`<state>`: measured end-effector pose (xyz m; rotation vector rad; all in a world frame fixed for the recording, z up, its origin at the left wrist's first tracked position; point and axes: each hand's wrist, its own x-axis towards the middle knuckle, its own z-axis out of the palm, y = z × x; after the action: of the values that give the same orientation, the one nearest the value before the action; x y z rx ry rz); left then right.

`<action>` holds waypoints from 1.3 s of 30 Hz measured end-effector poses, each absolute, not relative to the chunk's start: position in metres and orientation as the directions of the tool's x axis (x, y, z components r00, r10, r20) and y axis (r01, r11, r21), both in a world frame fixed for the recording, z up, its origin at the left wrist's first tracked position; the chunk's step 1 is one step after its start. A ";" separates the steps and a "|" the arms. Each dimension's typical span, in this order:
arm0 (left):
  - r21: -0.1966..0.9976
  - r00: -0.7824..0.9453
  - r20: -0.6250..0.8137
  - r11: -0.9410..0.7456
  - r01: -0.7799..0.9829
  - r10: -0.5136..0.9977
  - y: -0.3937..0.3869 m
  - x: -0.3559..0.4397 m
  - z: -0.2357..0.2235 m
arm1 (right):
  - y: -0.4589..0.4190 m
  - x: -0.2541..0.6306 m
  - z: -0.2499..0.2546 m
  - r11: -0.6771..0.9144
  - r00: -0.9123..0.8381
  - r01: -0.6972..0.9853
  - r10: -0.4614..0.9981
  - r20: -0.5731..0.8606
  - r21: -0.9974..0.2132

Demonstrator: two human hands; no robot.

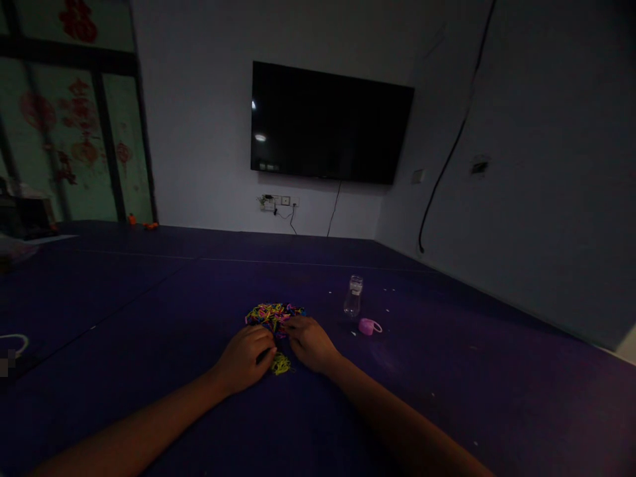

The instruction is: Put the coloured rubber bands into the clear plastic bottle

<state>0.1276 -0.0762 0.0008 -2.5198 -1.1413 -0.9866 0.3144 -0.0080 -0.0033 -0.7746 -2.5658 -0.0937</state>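
Note:
A heap of small, thin, many-coloured rubber bands (271, 313) lies on the dark purple floor mat (199, 298). At the heap's near left edge, my left hand (247, 359) is closed, thumb and fingers curled together; whatever they hold is too small to make out. My right hand (312, 341) reaches into the heap's right side with its fingertips bent together among the bands. What sits between those fingertips is hidden. A smaller bunch of yellow-green bands (281, 364) lies apart, nearer to me, between the two hands.
Right of the heap stands a clear plastic bottle (353, 298) without its lid. A pink cap with a loop (368, 326) lies beside it. Small white scraps (387, 310) dot the mat. Beyond, a television (330, 126) hangs on the wall, and a black cable (450, 156) runs down the right wall.

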 end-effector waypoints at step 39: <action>0.113 0.518 0.590 -0.699 0.706 0.619 -0.076 0.128 0.003 | -0.008 0.315 -0.005 0.771 -0.645 0.619 0.609 0.462 -0.152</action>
<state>0.1283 -0.0758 0.0028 -2.6118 -1.1478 -0.9296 0.3147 -0.0078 -0.0045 -0.9207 -2.4673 -0.0268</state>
